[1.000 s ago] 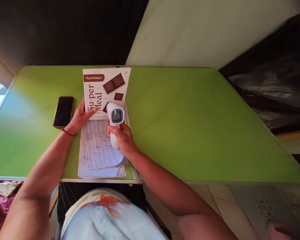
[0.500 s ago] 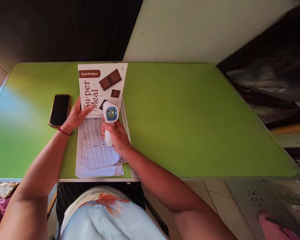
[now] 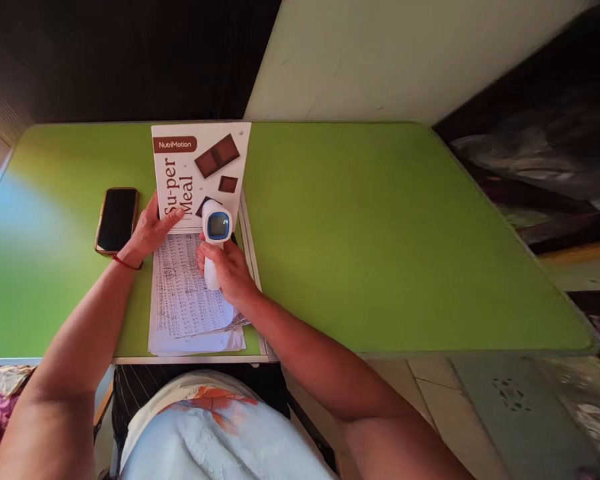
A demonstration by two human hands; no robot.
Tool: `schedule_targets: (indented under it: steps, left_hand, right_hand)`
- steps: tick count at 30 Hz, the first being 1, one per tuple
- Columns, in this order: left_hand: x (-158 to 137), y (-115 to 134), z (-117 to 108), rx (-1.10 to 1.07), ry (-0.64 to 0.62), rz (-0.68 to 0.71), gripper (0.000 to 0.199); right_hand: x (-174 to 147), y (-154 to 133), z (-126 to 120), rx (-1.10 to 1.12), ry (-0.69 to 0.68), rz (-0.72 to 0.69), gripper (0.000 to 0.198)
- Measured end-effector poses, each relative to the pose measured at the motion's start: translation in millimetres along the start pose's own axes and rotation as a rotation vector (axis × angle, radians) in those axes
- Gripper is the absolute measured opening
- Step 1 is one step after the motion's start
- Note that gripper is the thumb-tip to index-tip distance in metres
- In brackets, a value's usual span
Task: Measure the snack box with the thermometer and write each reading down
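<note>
My left hand (image 3: 154, 227) grips the lower left edge of a white box (image 3: 205, 147) printed "NutriMotion Su-per Meal" with brown chocolate pieces; its thumb lies on the front face. A white infrared thermometer (image 3: 212, 267) with a blue-rimmed screen is in my right hand (image 3: 233, 270), whose fingers wrap round the handle. The thermometer's head overlaps the box's lower right part from my view; whether they touch I cannot tell. Below the box lie handwritten papers (image 3: 185, 307), partly covered by my right hand and the thermometer.
Left of the papers, a phone (image 3: 117, 220) in a brown case lies screen up near my left wrist. Everything rests on a green table (image 3: 380, 233) with a pale edge. A dark panel (image 3: 130, 60) and a pale wall (image 3: 350, 60) stand behind it.
The whole scene has shifted slightly left and up in view. Both hands keep their grips on the box and the thermometer.
</note>
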State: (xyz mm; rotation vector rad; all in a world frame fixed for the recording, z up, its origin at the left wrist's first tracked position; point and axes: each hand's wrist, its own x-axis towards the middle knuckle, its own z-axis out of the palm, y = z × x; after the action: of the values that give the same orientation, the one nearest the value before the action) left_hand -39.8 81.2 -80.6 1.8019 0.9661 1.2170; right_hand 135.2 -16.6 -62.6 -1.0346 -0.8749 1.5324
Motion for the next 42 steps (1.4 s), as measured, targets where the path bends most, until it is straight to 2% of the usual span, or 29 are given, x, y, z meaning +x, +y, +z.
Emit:
schedule_targets:
  steps: [10,19,30,36,42]
  left_hand:
    - [-0.7,-2.1,0.4,-0.038,0.001,-0.031,0.059]
    - [-1.0,0.1,-0.1,-0.036,-0.009,-0.032,0.059]
    - [-0.5,-4.5,-0.2,-0.070,-0.005,-0.020,0.056]
    - [-0.2,-2.2,-1.5,-0.036,-0.009,-0.004,0.051]
    - [-0.5,-2.8,-2.8,-0.012,-0.011,-0.006,0.055]
  right_hand:
    - [0.1,3.9,1.3,0.003,0.031,-0.023,0.040]
    - [-0.1,8.0,-2.2,-0.020,-0.004,-0.035,0.044]
    - [0.6,8.3,-1.8,-0.045,0.013,-0.028,0.038]
    - [1.6,8.4,-1.0,-0.076,-0.005,-0.016,0.040]
    - [1.7,7.5,-0.5,-0.058,0.001,-0.031,0.040]
